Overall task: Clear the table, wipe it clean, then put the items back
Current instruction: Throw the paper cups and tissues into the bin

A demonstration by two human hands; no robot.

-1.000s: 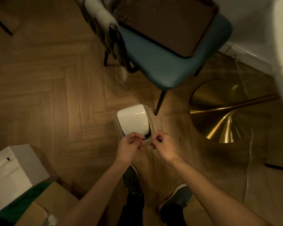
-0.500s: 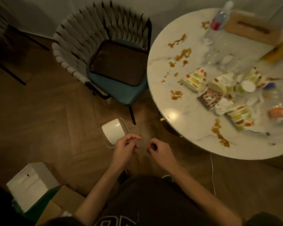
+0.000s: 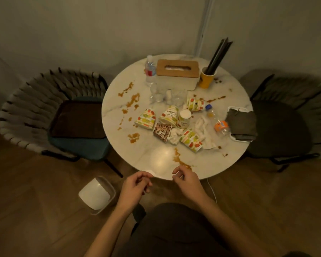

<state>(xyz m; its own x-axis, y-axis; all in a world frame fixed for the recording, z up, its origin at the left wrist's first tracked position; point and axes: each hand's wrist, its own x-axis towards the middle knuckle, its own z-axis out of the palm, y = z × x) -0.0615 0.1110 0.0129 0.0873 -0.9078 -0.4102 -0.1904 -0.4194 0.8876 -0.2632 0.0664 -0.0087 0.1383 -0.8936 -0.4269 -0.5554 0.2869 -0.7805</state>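
Note:
A round white marble table (image 3: pixel 161 160) carries brown sauce stains (image 3: pixel 132 99) and a heap of tipped paper cups (image 3: pixel 145 119) with crumpled tissues (image 3: pixel 205 127). At its back stand a water bottle (image 3: pixel 150 71), a wood-lidded tissue box (image 3: pixel 177 74) and a yellow cup of black straws (image 3: pixel 207 78). A folded dark cloth (image 3: pixel 242 124) lies on a white tray at the right edge. My left hand (image 3: pixel 134 188) and my right hand (image 3: pixel 186 180) hover just off the table's near edge, fingers loosely curled, holding nothing.
A small white bin (image 3: pixel 95 195) stands on the wood floor left of my left hand. The woven chair on the left holds a brown tray (image 3: pixel 76 120) on its blue seat. A dark chair (image 3: pixel 285 123) stands to the right. Walls close the back.
My hands have let go of the white bin's rim and risen. My view has swung up from the floor to the whole table.

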